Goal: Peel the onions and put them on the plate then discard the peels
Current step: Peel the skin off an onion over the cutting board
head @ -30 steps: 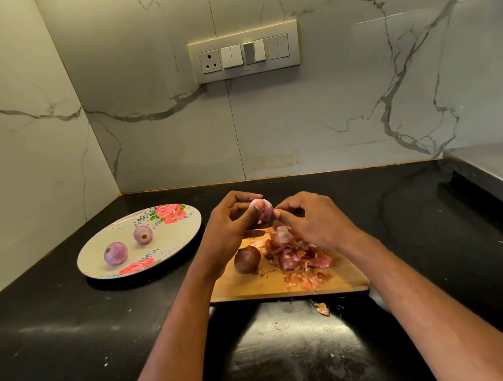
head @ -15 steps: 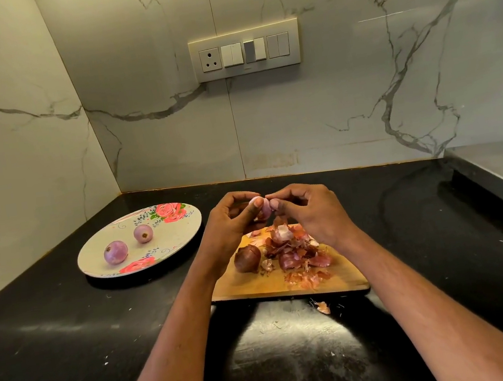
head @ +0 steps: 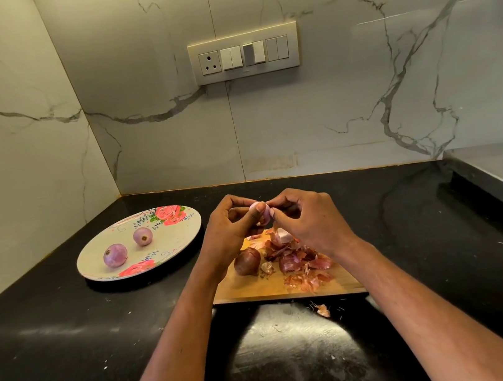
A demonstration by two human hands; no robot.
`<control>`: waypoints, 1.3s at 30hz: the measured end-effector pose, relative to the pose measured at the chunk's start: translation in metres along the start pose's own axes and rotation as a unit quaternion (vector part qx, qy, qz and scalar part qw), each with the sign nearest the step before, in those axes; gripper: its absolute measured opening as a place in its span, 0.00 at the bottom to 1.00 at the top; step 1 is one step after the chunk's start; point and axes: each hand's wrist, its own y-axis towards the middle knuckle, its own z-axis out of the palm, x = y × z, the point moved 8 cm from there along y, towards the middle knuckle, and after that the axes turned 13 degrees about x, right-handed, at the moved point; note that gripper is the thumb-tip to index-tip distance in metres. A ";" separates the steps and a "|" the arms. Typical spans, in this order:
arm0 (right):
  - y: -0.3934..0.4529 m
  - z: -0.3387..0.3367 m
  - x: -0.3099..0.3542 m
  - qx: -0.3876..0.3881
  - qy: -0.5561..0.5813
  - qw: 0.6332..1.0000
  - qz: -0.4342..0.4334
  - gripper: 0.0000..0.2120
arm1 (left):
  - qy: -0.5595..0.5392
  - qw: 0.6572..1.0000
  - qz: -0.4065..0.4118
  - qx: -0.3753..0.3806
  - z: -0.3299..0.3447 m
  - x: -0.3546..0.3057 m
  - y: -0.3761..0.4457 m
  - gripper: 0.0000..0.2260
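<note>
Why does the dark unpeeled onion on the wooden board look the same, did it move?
No. The dark unpeeled onion sits at the wooden board's left end as before.

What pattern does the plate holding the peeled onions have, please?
Pink-red roses on a cream plate, clearest in the head view.

Plate (head: 184,229) left of cutting board (head: 258,290), two onions (head: 115,255) on plate, peels (head: 300,261) on board

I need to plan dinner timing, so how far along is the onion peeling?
Done: two peeled onions lie on the floral plate. In hand: the left hand holds a third onion while the right hand pinches at its skin. Left: one unpeeled onion on the cutting board, and the peels there, plus a scrap on the counter, to discard.
</note>
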 end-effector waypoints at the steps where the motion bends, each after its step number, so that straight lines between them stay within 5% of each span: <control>1: 0.000 0.000 0.001 -0.006 -0.002 1.000 0.000 0.08 | 0.000 1.000 0.002 -0.002 0.000 0.000 0.000 0.12; 19: 0.000 -0.001 -0.010 -0.032 0.092 0.994 0.058 0.08 | -0.029 0.999 -0.011 -0.005 0.000 0.005 0.001 0.14; 23: 0.001 0.001 -0.011 -0.024 0.090 0.993 0.068 0.09 | -0.020 0.999 -0.038 0.014 0.006 0.007 0.002 0.23; 35: 0.002 0.002 -0.014 -0.034 0.119 0.989 0.082 0.07 | -0.011 1.000 -0.018 0.022 0.002 0.002 0.001 0.17; 39: -0.002 0.002 -0.031 -0.050 0.243 0.957 0.148 0.10 | -0.048 0.998 -0.016 0.038 0.005 -0.002 -0.003 0.14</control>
